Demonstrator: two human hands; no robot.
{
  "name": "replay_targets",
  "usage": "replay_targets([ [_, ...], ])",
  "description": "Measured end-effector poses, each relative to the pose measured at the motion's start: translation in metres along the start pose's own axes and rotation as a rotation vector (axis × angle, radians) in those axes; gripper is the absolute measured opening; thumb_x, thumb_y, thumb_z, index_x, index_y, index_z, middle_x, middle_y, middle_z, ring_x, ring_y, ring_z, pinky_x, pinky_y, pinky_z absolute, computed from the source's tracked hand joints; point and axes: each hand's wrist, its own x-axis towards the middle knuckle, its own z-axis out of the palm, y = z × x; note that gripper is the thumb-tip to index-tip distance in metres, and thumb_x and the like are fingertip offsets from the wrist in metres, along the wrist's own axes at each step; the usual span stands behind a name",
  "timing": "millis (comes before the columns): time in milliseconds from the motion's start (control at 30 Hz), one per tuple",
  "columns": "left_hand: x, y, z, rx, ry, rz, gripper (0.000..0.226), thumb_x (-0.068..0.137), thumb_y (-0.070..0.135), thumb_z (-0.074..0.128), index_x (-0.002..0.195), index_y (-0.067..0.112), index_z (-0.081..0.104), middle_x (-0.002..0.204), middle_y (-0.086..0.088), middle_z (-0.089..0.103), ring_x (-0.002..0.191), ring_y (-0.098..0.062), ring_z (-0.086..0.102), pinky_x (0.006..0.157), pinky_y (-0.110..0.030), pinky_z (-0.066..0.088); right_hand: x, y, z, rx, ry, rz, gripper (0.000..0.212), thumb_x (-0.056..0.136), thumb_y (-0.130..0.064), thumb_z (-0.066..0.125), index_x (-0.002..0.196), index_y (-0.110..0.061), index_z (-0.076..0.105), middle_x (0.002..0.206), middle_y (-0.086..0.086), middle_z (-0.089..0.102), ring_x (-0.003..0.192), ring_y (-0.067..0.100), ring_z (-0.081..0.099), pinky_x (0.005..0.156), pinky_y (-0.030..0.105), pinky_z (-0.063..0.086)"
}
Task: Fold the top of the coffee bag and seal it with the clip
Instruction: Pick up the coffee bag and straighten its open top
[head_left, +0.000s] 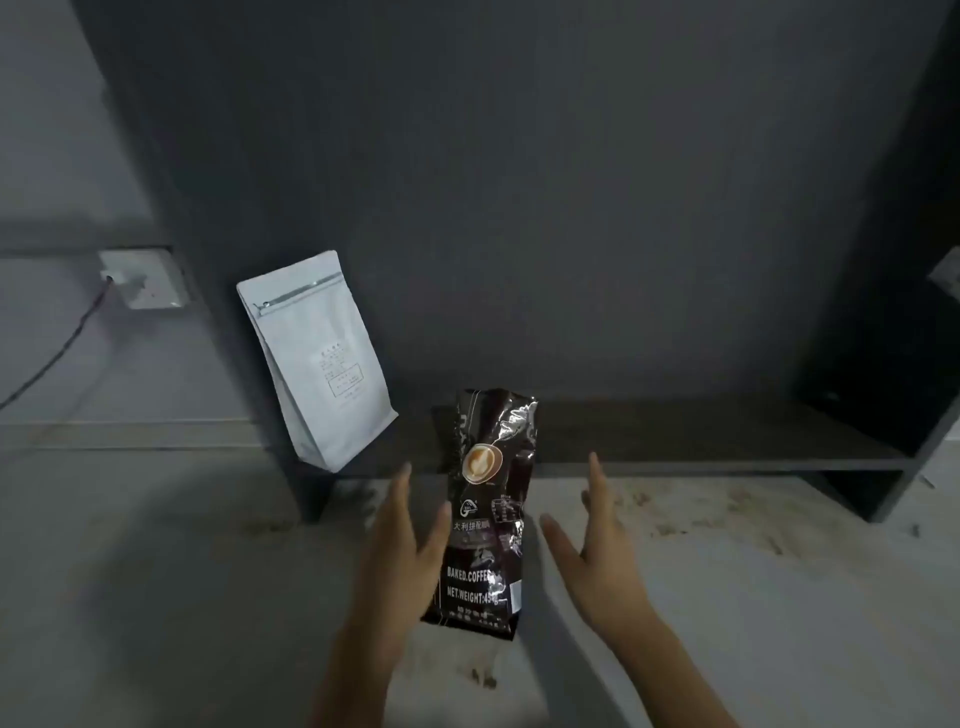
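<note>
A tall, glossy dark coffee bag (485, 514) with a coffee-cup picture and white lettering stands upright on the pale counter, its top crinkled and unfolded. My left hand (400, 551) is just left of the bag, fingers spread, thumb close to or touching its edge. My right hand (597, 545) hovers a short gap to the right of the bag, fingers apart and holding nothing. No clip is visible.
A white zip-top pouch (317, 358) leans tilted against the dark back panel at the left. A low dark shelf (701, 447) runs behind the bag. A wall socket (143, 278) with a plugged cable sits at far left. The counter (156, 571) is stained.
</note>
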Motion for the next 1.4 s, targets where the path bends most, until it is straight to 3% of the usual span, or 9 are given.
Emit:
replay_targets([
  [67,0.001,-0.008,0.01,0.08,0.015,0.023,0.067,0.083,0.053,0.047,0.139,0.022,0.029,0.144,-0.007,0.043,0.129,-0.022,0.043,0.106,-0.044,0.04,-0.002,0.007,0.01,-0.051,-0.022,-0.013,0.067,0.087,-0.027,0.055,0.141,-0.021,0.017,0.141,0.008,0.044,0.129,0.017,0.041,0.099,0.022,0.035],
  [167,-0.007,-0.016,0.029,0.16,0.011,0.004,0.06,0.084,0.041,0.058,0.133,0.011,0.041,0.133,-0.006,0.052,0.122,-0.022,0.048,0.1,-0.03,0.038,-0.012,0.015,0.025,0.005,-0.13,-0.035,0.049,0.088,-0.009,0.051,0.129,-0.03,0.034,0.116,-0.022,0.054,0.101,-0.013,0.049,0.077,-0.004,0.034],
  [267,-0.011,-0.021,0.045,0.161,-0.01,-0.001,0.058,0.075,0.037,0.069,0.125,0.015,0.048,0.117,-0.003,0.059,0.108,-0.02,0.055,0.082,-0.021,0.038,-0.012,0.025,0.036,-0.02,-0.231,-0.035,0.052,0.085,0.001,0.045,0.127,-0.03,0.044,0.111,-0.014,0.063,0.091,-0.019,0.053,0.074,-0.003,0.037],
  [467,-0.012,-0.026,0.061,0.096,0.013,-0.083,0.079,0.063,0.04,0.077,0.128,0.016,0.039,0.115,-0.003,0.052,0.103,-0.02,0.053,0.077,-0.025,0.039,-0.011,0.036,0.043,-0.088,-0.254,-0.024,0.051,0.081,0.0,0.052,0.126,-0.024,0.048,0.099,-0.013,0.059,0.077,-0.024,0.049,0.066,-0.005,0.034],
  [667,-0.008,-0.029,0.065,0.072,0.049,-0.172,0.083,0.048,0.052,0.079,0.116,0.023,0.042,0.107,0.0,0.054,0.096,-0.02,0.057,0.077,-0.034,0.05,-0.013,0.045,0.05,-0.062,-0.204,-0.025,0.059,0.076,0.006,0.053,0.124,-0.028,0.05,0.105,-0.018,0.057,0.098,-0.019,0.041,0.075,-0.007,0.033],
  [933,-0.006,-0.031,0.068,0.088,0.083,-0.169,0.072,0.05,0.048,0.08,0.106,0.022,0.042,0.1,0.0,0.051,0.08,-0.015,0.055,0.06,-0.025,0.042,-0.007,0.057,0.053,-0.092,-0.179,-0.047,0.049,0.074,0.003,0.063,0.114,-0.024,0.061,0.098,-0.012,0.066,0.086,-0.01,0.056,0.074,0.0,0.042],
  [1067,-0.005,-0.034,0.069,0.098,0.109,-0.147,0.071,0.05,0.047,0.081,0.103,0.018,0.044,0.098,-0.001,0.05,0.079,-0.017,0.053,0.064,-0.029,0.042,0.019,0.031,0.035,-0.035,0.083,-0.145,0.025,0.08,-0.006,0.055,0.095,-0.021,0.068,0.086,-0.011,0.067,0.075,-0.004,0.061,0.063,0.006,0.043],
  [1200,-0.007,-0.037,0.072,0.066,0.119,-0.123,0.069,0.052,0.044,0.082,0.102,0.016,0.045,0.097,-0.001,0.049,0.08,-0.017,0.053,0.064,-0.028,0.043,0.061,-0.019,0.011,-0.015,0.267,-0.291,0.021,0.085,-0.01,0.053,0.104,-0.014,0.062,0.094,-0.003,0.063,0.088,0.014,0.057,0.076,0.015,0.043],
  [1400,-0.02,-0.038,0.078,0.142,0.135,-0.054,0.068,0.054,0.049,0.078,0.1,0.015,0.042,0.094,0.001,0.042,0.087,-0.024,0.054,0.071,-0.037,0.05,0.115,-0.063,0.005,-0.395,0.022,-0.136,0.034,0.084,-0.049,0.048,0.094,-0.022,0.067,0.098,0.005,0.069,0.106,0.031,0.052,0.091,0.044,0.033],
])
